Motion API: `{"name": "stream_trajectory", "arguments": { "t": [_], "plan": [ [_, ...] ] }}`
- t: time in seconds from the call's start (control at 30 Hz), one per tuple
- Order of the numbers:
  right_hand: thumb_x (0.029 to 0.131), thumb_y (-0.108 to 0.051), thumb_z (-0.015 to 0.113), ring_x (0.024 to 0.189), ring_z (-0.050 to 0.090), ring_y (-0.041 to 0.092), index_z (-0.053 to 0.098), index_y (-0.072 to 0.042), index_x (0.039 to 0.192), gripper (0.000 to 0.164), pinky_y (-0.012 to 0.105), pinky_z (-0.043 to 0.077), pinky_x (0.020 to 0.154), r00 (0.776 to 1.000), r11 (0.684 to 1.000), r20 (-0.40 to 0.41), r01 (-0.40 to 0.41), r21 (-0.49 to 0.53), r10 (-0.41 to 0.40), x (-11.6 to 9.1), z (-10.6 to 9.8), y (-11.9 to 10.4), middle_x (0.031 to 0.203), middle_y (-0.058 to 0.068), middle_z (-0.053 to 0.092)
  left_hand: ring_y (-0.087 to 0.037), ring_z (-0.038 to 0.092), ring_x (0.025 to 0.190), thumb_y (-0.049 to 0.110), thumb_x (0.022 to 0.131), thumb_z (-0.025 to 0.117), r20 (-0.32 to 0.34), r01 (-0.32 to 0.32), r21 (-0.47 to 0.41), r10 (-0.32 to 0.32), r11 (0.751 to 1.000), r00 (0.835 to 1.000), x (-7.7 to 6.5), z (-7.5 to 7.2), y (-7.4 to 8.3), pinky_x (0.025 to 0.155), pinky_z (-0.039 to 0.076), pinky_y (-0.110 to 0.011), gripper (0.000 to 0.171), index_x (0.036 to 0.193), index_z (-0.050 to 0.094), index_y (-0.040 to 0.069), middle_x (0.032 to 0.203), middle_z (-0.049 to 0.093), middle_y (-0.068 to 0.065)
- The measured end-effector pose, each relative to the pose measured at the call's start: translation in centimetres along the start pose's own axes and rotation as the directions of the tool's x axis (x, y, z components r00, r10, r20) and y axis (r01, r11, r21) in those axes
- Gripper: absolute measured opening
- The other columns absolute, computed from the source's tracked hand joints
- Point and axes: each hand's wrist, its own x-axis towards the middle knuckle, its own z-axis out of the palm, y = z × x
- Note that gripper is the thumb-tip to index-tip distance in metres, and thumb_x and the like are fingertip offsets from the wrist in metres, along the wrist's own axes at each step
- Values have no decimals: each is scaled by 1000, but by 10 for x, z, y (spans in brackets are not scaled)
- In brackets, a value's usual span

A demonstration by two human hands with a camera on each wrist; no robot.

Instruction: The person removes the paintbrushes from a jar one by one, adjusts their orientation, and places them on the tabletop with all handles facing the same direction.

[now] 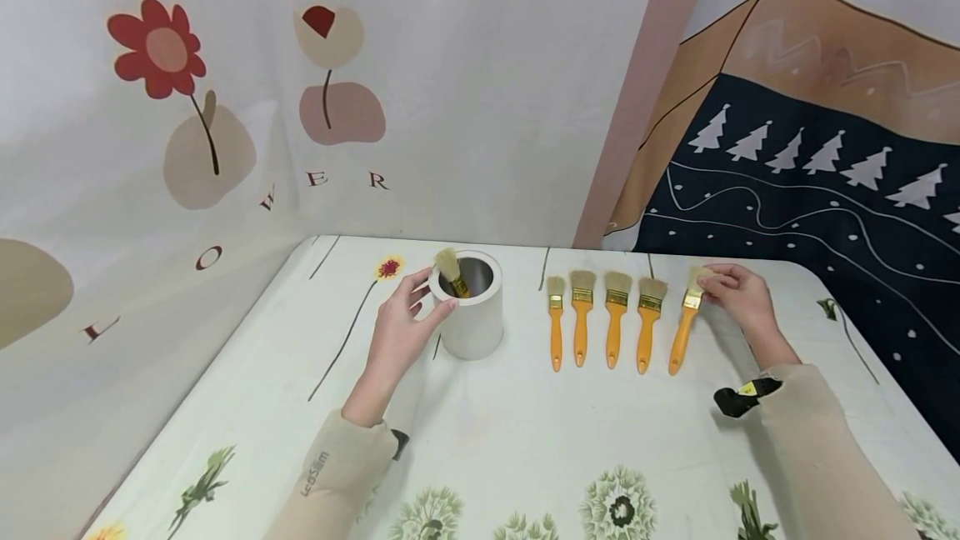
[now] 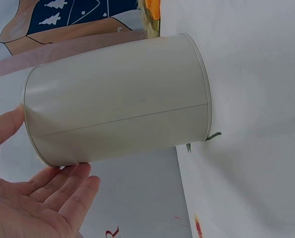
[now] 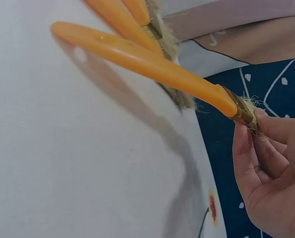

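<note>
In the head view my left hand (image 1: 401, 330) holds a white can (image 1: 474, 327) near its top, thumb at the rim and fingers along the side. The left wrist view shows the can's plain side (image 2: 117, 94) with the fingertips against it. One paintbrush (image 1: 448, 263) stands in the can, bristles up and leaning on the rim, its handle hidden inside. At the right, my right hand (image 1: 744, 297) pinches another paintbrush (image 1: 682, 332) by its bristles. In the right wrist view this brush's orange handle (image 3: 147, 67) slants above its shadow on the tabletop.
Several more paintbrushes (image 1: 615, 315) with orange handles lie in a row between the can and the right hand, bristles toward the back. A flower-printed white cloth (image 1: 525, 423) covers the table. Printed curtains (image 1: 487, 107) hang behind it.
</note>
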Motion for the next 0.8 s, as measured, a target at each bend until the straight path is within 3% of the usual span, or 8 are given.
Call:
{"name": "stream_trajectory", "arguments": {
  "t": [0.17,0.37,0.5,0.6,0.8],
  "plan": [
    [100,-15,58,66,56,-13,48,11,136,45,9,57,64,1000,1000,19,1,-20,-1,-1,3,4,69,-36,55,-34,51,138,25,91,74,2,5,-3,-5,1000,1000,0,0,1,116,45,-45,66,147,45,6,151,50,-13],
    [102,-17,56,67,55,-13,47,9,140,47,9,57,66,998,997,24,-63,-53,64,1,7,11,74,-32,53,-34,51,137,24,90,75,2,-4,-9,4,1000,1000,-1,0,1,116,45,-45,66,147,45,6,151,50,-14],
    [103,-19,54,68,55,-12,48,5,141,46,9,57,66,993,989,20,-111,-100,113,4,10,16,101,-2,67,-35,51,137,24,90,75,2,-7,-9,7,1000,1000,-1,0,2,115,45,-46,66,146,45,6,151,50,-14],
    [104,-21,52,69,54,-12,47,3,143,46,8,56,66,991,984,31,-129,-122,133,6,13,20,130,22,59,-35,51,137,24,90,75,1,-8,-11,8,1000,1000,-2,0,2,115,45,-46,66,146,45,5,151,50,-14],
    [105,-20,50,72,52,-10,46,3,144,45,5,54,66,989,981,42,-134,-141,141,6,16,23,139,28,53,-36,51,137,23,90,75,0,-10,-19,10,1000,1000,-2,0,2,116,45,-46,65,146,46,5,150,51,-14]
  ]
}}
